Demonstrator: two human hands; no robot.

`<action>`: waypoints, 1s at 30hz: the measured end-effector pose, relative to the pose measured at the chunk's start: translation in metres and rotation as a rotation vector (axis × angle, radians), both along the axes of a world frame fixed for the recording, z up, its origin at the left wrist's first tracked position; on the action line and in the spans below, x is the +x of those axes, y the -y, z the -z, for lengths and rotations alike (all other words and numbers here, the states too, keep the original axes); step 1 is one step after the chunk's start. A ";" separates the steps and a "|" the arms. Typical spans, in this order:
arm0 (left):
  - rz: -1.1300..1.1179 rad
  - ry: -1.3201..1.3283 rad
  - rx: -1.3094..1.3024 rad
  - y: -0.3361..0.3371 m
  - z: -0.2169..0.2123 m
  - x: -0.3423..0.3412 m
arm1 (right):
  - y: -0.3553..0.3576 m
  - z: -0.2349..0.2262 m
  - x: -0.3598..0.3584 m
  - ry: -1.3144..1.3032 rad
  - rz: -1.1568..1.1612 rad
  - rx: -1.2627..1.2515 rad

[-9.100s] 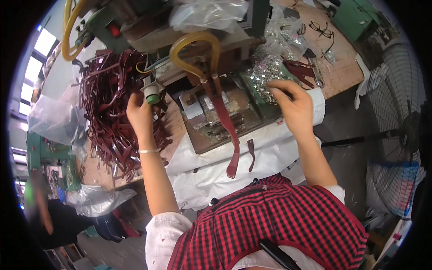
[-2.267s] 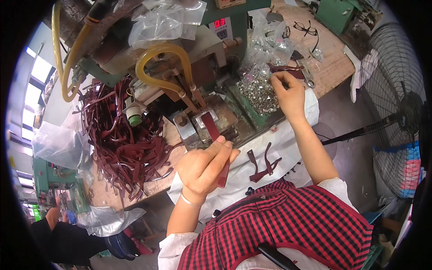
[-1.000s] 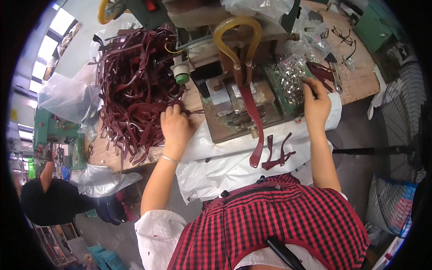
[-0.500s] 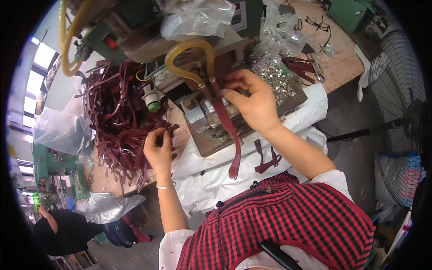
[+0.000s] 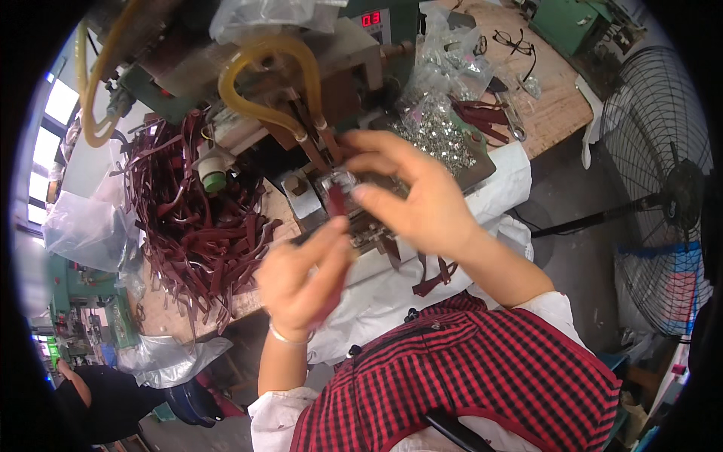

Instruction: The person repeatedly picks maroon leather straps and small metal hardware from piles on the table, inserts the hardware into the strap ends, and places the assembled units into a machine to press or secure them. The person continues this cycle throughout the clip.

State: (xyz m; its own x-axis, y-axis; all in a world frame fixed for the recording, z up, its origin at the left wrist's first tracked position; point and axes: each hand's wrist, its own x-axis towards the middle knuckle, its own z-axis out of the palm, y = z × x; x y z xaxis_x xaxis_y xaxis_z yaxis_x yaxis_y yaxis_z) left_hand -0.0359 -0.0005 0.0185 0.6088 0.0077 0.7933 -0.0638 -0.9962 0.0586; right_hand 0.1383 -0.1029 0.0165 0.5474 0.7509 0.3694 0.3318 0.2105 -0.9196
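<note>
A dark red strap (image 5: 337, 202) runs from the press's metal fixture (image 5: 340, 181) toward my body. My left hand (image 5: 305, 279), smeared by motion, is closed with its fingertips on the strap. Its lower end is partly hidden behind that hand. My right hand (image 5: 422, 197) is at the right of the fixture, thumb and fingers apart, with the thumb close to the strap. No thing shows between them. Above the fixture are the press head and a looped yellow hose (image 5: 275, 49).
Left of the press lies a heap of dark red straps (image 5: 199, 226). Small shiny metal pieces (image 5: 440, 143) are piled on its right, near glasses (image 5: 514, 41). More straps (image 5: 433, 280) lie on white sheeting (image 5: 493, 181). A fan (image 5: 663, 188) stands at the right; another person (image 5: 105, 399) is lower left.
My left hand has moved right from the heap's edge to the strap at the press. The right hand has shifted slightly down and left, its fingers spreading. A red display now shows.
</note>
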 end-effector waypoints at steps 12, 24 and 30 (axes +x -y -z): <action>0.132 0.039 0.147 -0.012 0.018 0.028 | 0.014 0.112 0.099 0.782 0.577 -0.242; -0.367 0.036 -0.108 -0.009 0.053 -0.074 | 0.012 0.109 0.110 0.302 0.581 -0.097; -0.722 -0.483 0.045 -0.070 0.060 -0.134 | 0.002 0.096 0.103 0.101 0.412 -0.105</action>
